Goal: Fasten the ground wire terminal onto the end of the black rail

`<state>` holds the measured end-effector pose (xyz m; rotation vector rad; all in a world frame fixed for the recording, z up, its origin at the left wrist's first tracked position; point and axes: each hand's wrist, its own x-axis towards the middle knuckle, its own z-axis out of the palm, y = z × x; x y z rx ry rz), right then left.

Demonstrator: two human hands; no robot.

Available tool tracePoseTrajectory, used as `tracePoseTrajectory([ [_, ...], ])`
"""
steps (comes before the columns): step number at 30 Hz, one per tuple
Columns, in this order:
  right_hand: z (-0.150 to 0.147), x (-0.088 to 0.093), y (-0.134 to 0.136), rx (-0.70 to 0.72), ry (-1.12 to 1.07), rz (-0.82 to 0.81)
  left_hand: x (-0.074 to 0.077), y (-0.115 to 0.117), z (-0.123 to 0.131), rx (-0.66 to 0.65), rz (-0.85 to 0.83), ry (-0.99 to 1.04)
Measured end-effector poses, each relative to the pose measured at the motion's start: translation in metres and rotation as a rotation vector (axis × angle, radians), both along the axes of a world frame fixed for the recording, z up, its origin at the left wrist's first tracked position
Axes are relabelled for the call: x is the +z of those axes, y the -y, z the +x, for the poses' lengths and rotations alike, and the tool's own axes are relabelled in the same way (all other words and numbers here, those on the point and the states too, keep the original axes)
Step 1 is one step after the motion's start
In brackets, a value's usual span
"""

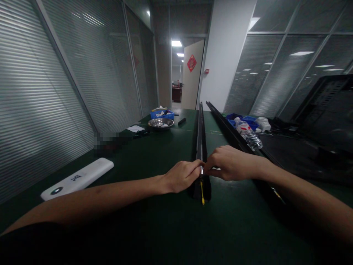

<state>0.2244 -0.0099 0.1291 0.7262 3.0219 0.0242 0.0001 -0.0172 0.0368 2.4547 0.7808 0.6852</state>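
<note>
The left forearm (110, 195) and its dark sleeve (24, 243) sit closest to me, low over the tabletop (165, 232). I have the left hand (183, 176) and right hand (227, 162) meeting at the near part of a long black strip (201, 140), both with fingertips pinched on a small silvery piece (202, 170). The strip points straight away from me, its long axis running towards the tabletop's far edge; a yellow lead (203, 195) trails from its near end towards me.

To the right, a second black strip (227, 127) slants from the far edge, partly blocked from my view by the right forearm. Beyond it I see a clear bottle (249, 136), its red-and-white label unreadable, and a large black case (325, 114).

By the tabletop's left edge, a white device (79, 180) lies diagonally, its dark characters too unclear for me to read. Towards the far left corner are a steel bowl (160, 124), a blue basket (162, 115) behind it, and a black block (182, 121) just beside the bowl.
</note>
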Motion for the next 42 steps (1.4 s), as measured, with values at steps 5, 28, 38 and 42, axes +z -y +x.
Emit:
tracePoseTrajectory([
  [5,-0.0023,0.0028,0.0029,-0.033,0.031,0.030,0.0032,0.0004,-0.0013,-0.058,0.001,0.004],
  [28,-0.0008,0.0030,0.0034,-0.009,0.011,0.008,0.0030,0.0015,-0.0009,-0.006,-0.032,-0.005],
  [38,-0.0030,0.0013,0.0031,-0.034,0.018,0.013,0.0013,-0.0008,-0.0006,-0.045,0.006,-0.011],
  [42,-0.0020,0.0012,0.0038,-0.018,0.005,0.004,0.0005,0.0001,0.0004,-0.007,0.013,0.005],
])
